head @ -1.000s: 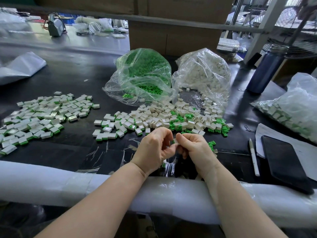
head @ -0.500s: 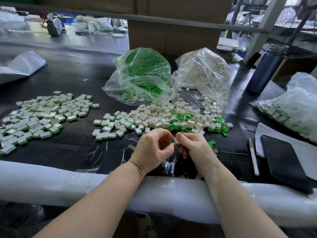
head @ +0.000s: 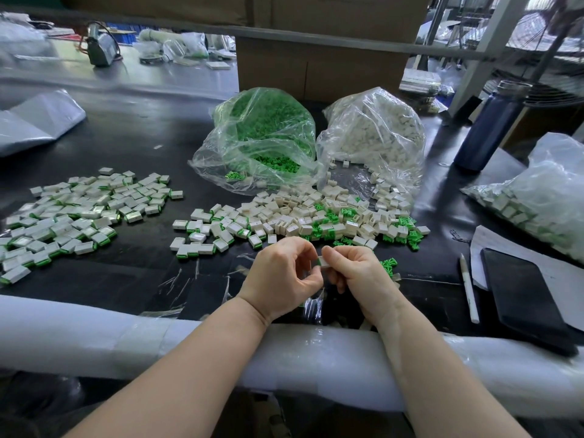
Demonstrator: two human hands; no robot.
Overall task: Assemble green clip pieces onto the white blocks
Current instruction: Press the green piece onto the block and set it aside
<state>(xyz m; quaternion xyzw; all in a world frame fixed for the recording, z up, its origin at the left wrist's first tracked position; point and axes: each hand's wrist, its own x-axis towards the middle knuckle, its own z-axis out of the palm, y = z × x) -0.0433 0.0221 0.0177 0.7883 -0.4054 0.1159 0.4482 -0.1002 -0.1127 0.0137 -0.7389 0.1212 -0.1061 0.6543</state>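
Head view: a small white rectangular plastic block (head: 323, 261) with a sliver of green at its near edge is pinched between the two hands above the near part of the black table (head: 151, 134). The left hand (head: 284, 276) is seen with its fingers curled, thumb and forefinger closed on the left end of the block; the right hand (head: 357, 273) is likewise curled, its thumb and forefinger gripping the right end, the other fingers folded beneath. Whether the green clip is fully seated cannot be told. Both forearms are laid across a white foam-wrapped rail (head: 94, 336) along the table's near edge. Just beyond the hands a loose heap of white blocks mixed with small green plastic clips (head: 316, 219) is spread, and a few green clips (head: 390, 266) lie just right of the right hand. Behind the heap two clear plastic bags are slumped side by side, the left bag filled with green clips (head: 262, 137), the right bag filled with white blocks (head: 376, 137), both open toward the heap. Farther left a spread pile of finished white blocks with green edges (head: 72, 216) is laid out on the table. At the right a black smartphone (head: 524, 298) is rested on a sheet of white paper (head: 559, 276), with a white pen (head: 469, 287) beside it, another clear bag of assembled pieces (head: 543, 197) beyond, and a dark blue metal bottle (head: 489, 128) standing upright behind.
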